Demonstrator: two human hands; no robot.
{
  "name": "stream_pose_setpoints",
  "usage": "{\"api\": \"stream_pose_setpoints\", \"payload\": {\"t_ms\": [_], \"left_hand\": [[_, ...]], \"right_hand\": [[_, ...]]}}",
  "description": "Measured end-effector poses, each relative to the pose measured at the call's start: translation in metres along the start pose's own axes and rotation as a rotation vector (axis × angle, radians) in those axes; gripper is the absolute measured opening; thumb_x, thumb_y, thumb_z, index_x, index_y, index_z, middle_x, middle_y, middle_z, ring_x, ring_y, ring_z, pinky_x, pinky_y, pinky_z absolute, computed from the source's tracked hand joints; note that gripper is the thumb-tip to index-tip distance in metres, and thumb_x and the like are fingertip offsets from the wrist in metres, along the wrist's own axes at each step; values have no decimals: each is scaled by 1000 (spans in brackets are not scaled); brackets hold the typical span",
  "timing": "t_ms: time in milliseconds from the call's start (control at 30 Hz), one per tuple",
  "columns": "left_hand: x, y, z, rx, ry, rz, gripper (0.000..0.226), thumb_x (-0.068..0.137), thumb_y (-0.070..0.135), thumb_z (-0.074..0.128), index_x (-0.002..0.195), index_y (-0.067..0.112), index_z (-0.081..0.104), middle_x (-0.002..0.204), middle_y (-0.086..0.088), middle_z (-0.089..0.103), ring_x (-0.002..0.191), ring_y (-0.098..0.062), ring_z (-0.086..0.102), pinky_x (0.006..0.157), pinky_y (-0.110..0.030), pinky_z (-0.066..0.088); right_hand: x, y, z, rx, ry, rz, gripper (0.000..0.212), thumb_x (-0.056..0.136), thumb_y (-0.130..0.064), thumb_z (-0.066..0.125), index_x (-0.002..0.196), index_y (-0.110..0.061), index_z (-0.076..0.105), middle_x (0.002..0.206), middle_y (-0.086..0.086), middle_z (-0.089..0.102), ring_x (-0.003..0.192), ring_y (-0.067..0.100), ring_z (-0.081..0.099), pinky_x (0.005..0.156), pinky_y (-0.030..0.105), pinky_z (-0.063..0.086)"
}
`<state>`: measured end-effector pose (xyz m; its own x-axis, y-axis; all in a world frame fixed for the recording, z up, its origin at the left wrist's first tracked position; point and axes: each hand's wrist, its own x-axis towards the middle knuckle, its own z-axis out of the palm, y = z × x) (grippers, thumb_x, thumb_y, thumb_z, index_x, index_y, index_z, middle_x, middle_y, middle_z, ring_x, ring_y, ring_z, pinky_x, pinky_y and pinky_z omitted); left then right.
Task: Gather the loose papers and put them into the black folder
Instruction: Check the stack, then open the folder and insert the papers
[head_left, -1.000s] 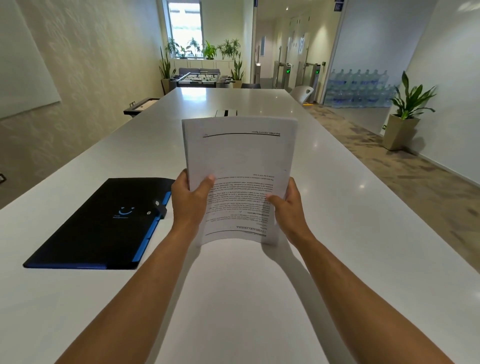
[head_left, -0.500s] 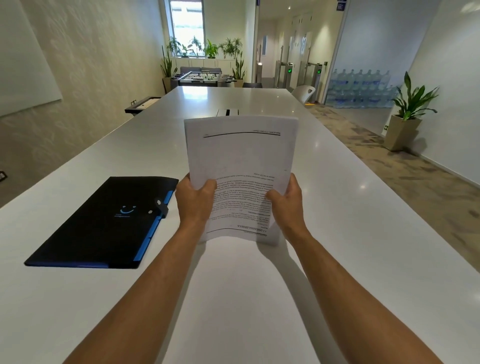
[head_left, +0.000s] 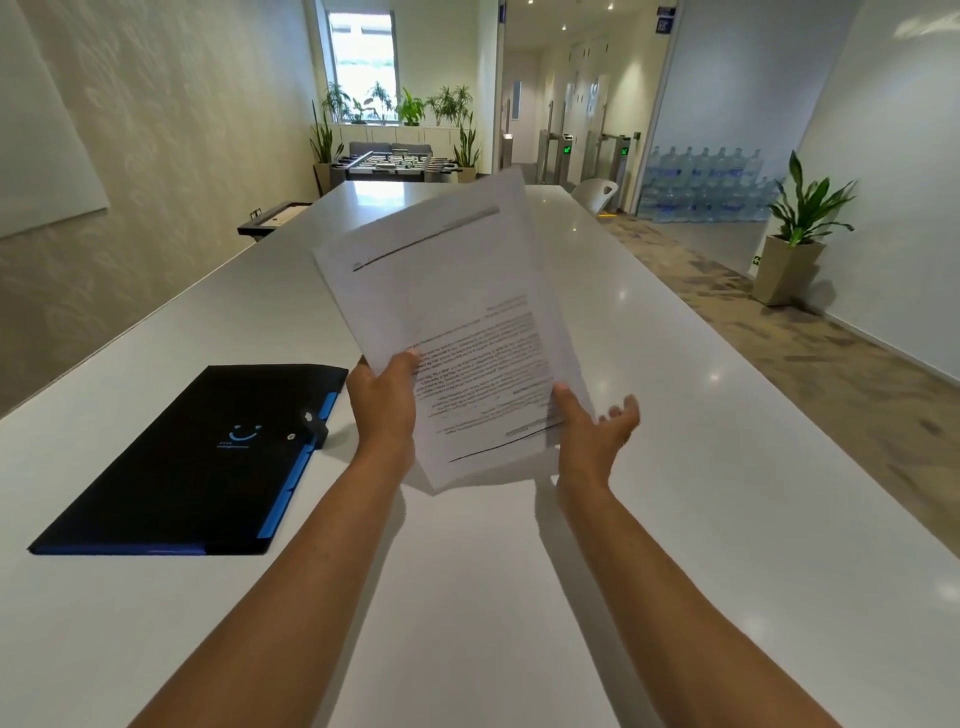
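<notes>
A stack of printed white papers (head_left: 457, 312) is held up above the long white table (head_left: 727, 467), tilted so its top leans right. My left hand (head_left: 384, 405) grips the stack's lower left edge. My right hand (head_left: 592, 426) is at the lower right corner, thumb on the sheet's edge and fingers spread apart beside it. The black folder (head_left: 187, 462), shut with a snap strap and showing blue tabs along its right side, lies flat on the table left of my left hand.
A low black-framed side table (head_left: 275, 218) stands by the left wall. A white chair (head_left: 597, 192) sits at the table's far right. A potted plant (head_left: 795, 244) and stacked water bottles (head_left: 701, 182) stand at the right. A foosball table (head_left: 395, 163) is beyond the far end.
The paper stack has rotated clockwise and tilted to the right. My right hand has loosened, its fingers now spread away from the sheets. The folder has not moved.
</notes>
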<state>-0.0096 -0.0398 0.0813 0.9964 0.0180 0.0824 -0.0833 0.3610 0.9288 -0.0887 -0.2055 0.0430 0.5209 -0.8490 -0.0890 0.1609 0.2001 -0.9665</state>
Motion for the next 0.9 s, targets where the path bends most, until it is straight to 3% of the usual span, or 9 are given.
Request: {"api": "stream_pose_setpoints", "payload": {"t_ms": [67,167,267,367,467,567,733,833,900], "left_hand": [[-2,-2,5,-163,0,-110,23,81,23,71,101,28,61,85,5,76,80,-18,74,62,-35,60],[-6,-11,13,-259,24,-211,30,79,22,73,103,29,57,95,1,76,92,-22,72,75,-40,60],[-8,-19,13,-310,33,-261,35,81,21,73,110,26,54,99,0,73,95,-20,69,72,-36,58],[-8,-23,6,-301,-15,-314,44,85,20,71,126,22,55,107,-7,74,95,-26,71,73,-40,60],[-7,-28,-8,-284,-62,-390,62,85,9,73,138,3,42,119,-20,67,103,-31,68,79,-42,60],[4,-28,-32,-274,-60,-386,61,83,1,72,135,3,40,120,-24,64,102,-34,68,76,-40,60],[34,-12,-68,-25,-155,-204,32,83,2,70,110,18,63,94,-6,75,87,-23,69,77,-40,56],[42,1,-73,271,-381,-167,45,77,12,77,118,19,60,103,-2,76,95,-25,71,75,-37,53],[44,5,-68,329,-426,-144,47,78,8,77,122,17,60,110,-3,74,101,-26,70,79,-37,55]], "right_hand": [[-6,1,2,272,-125,204,81,84,-22,75,150,-19,27,132,5,57,105,17,62,84,36,52],[-11,9,9,525,-329,245,38,87,-5,65,123,-17,62,112,4,74,97,21,70,84,44,57],[-7,10,9,547,-306,224,36,88,2,61,119,-16,64,111,6,74,99,26,71,83,46,57],[2,7,5,431,-338,151,33,90,4,60,116,-16,64,106,3,76,93,22,73,70,38,60],[14,-2,-4,240,-364,-5,27,90,2,62,110,-16,66,103,1,76,94,22,73,76,42,61],[32,-16,-22,80,-381,-127,23,88,0,67,109,-9,67,101,6,76,92,26,73,78,46,61],[58,-31,-51,-128,-509,-207,21,88,-3,67,106,-13,68,105,10,75,94,29,73,80,49,60],[62,-33,-56,-218,-599,-224,20,87,-5,68,105,-13,69,104,10,75,92,30,73,80,52,59],[60,-31,-53,-270,-645,-241,20,86,-7,70,106,-12,70,102,7,76,91,28,73,79,50,60]]}}
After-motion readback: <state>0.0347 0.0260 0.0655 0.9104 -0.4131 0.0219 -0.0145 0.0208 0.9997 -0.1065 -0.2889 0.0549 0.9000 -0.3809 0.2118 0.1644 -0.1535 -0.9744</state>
